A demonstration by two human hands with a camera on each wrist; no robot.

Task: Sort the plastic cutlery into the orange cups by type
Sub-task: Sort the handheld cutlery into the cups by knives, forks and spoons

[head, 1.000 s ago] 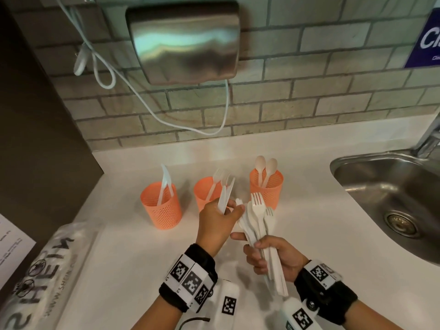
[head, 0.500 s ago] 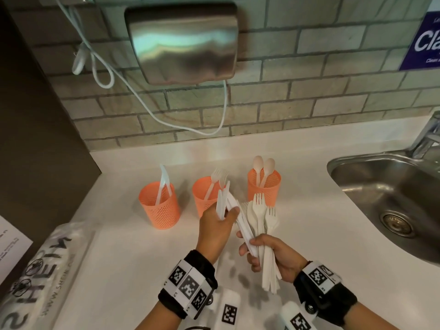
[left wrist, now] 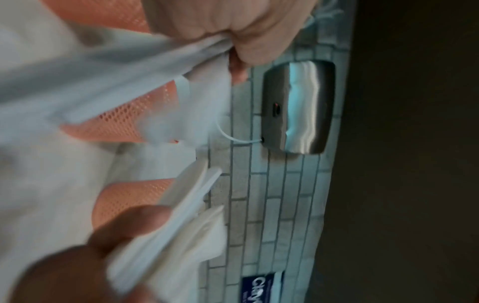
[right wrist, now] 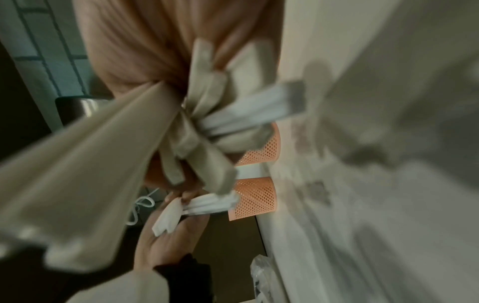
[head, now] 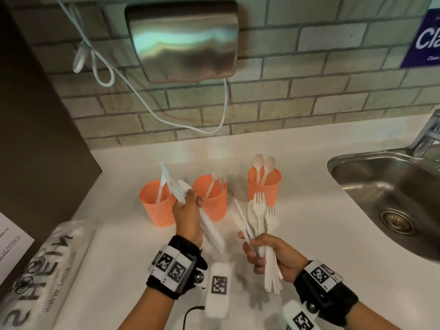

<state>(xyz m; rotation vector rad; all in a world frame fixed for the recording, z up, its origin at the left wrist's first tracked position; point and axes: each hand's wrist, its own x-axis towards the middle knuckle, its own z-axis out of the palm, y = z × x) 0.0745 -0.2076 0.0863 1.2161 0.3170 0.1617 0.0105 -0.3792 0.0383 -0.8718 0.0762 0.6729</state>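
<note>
Three orange mesh cups stand in a row on the white counter: the left cup [head: 156, 206] holds knives, the middle cup [head: 212, 198] forks, the right cup [head: 264, 184] two spoons. My left hand [head: 188, 210] grips white plastic knives [head: 209, 227], blurred by motion, between the left and middle cups. To the right and nearer me, my right hand [head: 264, 251] holds a fanned bundle of mixed white cutlery [head: 258, 217], forks and knives showing. In the right wrist view the bundle [right wrist: 202, 131] fills the frame and the left hand [right wrist: 171, 231] with its knives shows below it.
A steel sink [head: 390, 198] with a tap [head: 428, 134] lies at the right. A plastic bag [head: 40, 277] lies on the counter at the front left, by a dark panel. A metal hand dryer [head: 183, 41] with a white cord hangs on the brick wall.
My left hand has pulled knives out of the bundle and swung left, toward the left cup. The right hand with the bundle has shifted slightly right.
</note>
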